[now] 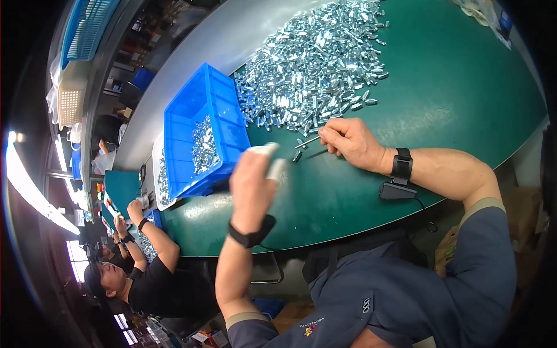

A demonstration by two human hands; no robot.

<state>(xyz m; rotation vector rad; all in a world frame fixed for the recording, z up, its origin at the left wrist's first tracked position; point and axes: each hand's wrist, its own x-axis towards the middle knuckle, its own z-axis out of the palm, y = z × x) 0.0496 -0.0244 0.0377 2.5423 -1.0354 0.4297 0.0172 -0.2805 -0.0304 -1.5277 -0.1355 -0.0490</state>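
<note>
One rod (307, 142) pinched in right hand (355, 144), long axis slanting leftward, bodyward; left hand (253, 181) blurred, grip unclear.

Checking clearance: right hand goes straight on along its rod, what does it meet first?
Likely the left hand, at its white-covered fingertips; the right hand aims its rod toward them. Depth is unclear; the loose metal piece nearby might come first.

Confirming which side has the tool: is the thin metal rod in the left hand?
No, the right hand holds the thin metal rod by one end.
</note>
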